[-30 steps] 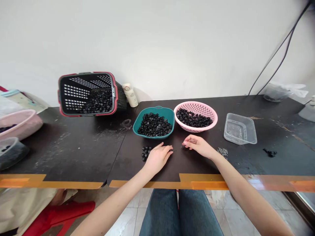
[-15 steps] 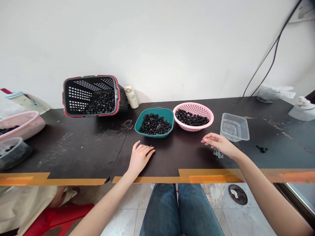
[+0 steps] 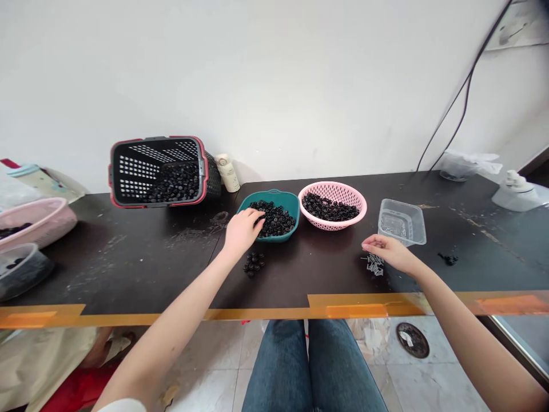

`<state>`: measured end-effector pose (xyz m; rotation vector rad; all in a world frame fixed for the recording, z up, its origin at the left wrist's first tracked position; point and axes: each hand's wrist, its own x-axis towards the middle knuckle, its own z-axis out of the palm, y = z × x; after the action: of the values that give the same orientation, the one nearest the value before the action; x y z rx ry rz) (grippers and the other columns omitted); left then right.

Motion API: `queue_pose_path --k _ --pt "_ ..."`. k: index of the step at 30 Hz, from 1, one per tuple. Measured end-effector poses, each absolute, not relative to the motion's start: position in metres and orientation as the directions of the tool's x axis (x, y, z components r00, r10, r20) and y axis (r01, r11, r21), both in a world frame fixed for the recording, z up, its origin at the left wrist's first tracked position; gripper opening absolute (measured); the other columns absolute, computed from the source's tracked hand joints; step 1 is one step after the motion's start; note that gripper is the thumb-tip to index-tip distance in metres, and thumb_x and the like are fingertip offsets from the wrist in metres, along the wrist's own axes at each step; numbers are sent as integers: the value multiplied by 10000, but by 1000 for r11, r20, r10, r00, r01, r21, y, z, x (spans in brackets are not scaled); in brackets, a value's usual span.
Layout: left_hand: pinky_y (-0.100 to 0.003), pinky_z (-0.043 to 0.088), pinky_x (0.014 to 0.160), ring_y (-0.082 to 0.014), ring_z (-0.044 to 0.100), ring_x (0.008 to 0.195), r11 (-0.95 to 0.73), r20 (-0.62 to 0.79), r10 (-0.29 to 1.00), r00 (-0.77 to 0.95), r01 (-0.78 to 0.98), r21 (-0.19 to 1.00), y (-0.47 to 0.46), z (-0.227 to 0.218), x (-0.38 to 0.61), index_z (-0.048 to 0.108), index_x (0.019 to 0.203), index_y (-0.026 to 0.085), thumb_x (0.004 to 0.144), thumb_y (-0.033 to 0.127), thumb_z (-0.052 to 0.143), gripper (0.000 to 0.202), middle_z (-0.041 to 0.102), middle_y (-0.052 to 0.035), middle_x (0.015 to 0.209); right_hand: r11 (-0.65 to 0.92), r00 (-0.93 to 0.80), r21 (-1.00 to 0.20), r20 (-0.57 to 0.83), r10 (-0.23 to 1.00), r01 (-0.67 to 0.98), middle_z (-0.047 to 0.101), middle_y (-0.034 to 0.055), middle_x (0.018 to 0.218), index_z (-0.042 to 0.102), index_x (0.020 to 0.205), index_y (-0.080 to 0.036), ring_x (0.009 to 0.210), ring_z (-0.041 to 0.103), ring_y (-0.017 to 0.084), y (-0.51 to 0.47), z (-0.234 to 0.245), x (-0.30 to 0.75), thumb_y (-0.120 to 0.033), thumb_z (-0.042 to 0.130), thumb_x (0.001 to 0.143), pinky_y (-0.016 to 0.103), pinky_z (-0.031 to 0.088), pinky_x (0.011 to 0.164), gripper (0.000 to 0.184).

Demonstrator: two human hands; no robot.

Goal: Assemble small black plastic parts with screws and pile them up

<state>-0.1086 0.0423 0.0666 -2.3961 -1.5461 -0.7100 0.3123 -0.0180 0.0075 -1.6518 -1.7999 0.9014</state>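
My left hand is over the near left side of a green basin full of small round black parts. Its fingers are bent and a little apart, their tips at the parts, and nothing shows in them. On the table below the basin lies a small group of black round parts. My right hand hovers at a pile of thin metal pins, thumb and fingers pressed together. Whatever they hold is too small to make out. Just behind it stands a clear plastic box with more pins inside.
A pink sieve basket of black parts stands beside the basin. Left are a tipped black basket, a white bottle, a pink basket and a clear tub. A black clump lies right. Someone's pale clothing shows lower left.
My left hand has moved up from the table to the basin, uncovering the small group of black parts. My right hand stays by the pins. The view has shifted slightly.
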Motion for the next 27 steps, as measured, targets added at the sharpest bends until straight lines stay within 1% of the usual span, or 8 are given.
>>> queue_pose_path --k 3,6,11,14,17,20,24,27 --pt "-297 435 849 -218 590 1018 -402 220 899 379 913 72 85 70 -84 650 1093 213 870 276 507 272 651 -71 1107 35 -130 -740 -71 989 672 677 47 784 661 864 -202 696 585 208 -21 13 309 -502 561 774 338 440 664 328" --pt "-274 449 765 -216 635 893 -405 95 912 398 911 77 108 66 -69 710 897 225 798 280 611 151 707 -45 957 50 -126 -731 -50 991 681 675 41 803 655 870 -209 714 585 206 -26 15 314 -485 540 791 340 438 690 309" --pt "-282 437 731 -214 636 820 -354 152 929 339 931 87 107 76 -66 683 833 214 800 302 610 119 713 -48 863 54 -95 -690 -22 995 722 664 31 770 654 870 -212 673 567 193 -30 13 324 -462 545 789 322 423 652 284" --pt "-284 440 707 -195 620 783 -349 334 911 241 881 318 84 88 -58 627 965 201 854 335 539 196 688 -55 875 69 -132 -646 -50 990 760 655 28 750 666 865 -211 626 550 179 -27 12 320 -434 561 777 305 409 605 261" --pt "-264 451 704 -149 595 742 -472 342 881 328 544 694 47 87 -38 585 1040 190 839 384 567 281 663 -44 913 132 -203 -588 -56 978 798 663 36 801 677 818 -206 680 579 184 -19 9 311 -367 589 754 290 416 629 195" --pt "-250 449 712 -125 575 743 -321 156 805 573 200 926 14 66 -15 612 1031 166 813 407 608 325 649 -52 924 199 -276 -489 -90 957 849 662 37 765 669 729 -202 746 596 200 -11 8 303 -277 589 743 289 418 689 111" --pt "-235 442 641 -79 515 593 59 -48 791 610 2 998 2 21 5 631 850 127 776 442 647 324 612 -16 720 243 -287 -435 -37 957 867 659 47 763 638 697 -196 794 584 217 -5 19 289 -234 550 774 313 414 740 124" --pt "-267 477 752 -99 562 723 219 -84 855 512 -210 953 10 -2 8 628 868 144 700 393 739 321 611 -11 783 222 -289 -641 -1 957 735 659 34 782 620 778 -194 747 589 186 -5 35 265 -279 541 807 300 437 705 120"
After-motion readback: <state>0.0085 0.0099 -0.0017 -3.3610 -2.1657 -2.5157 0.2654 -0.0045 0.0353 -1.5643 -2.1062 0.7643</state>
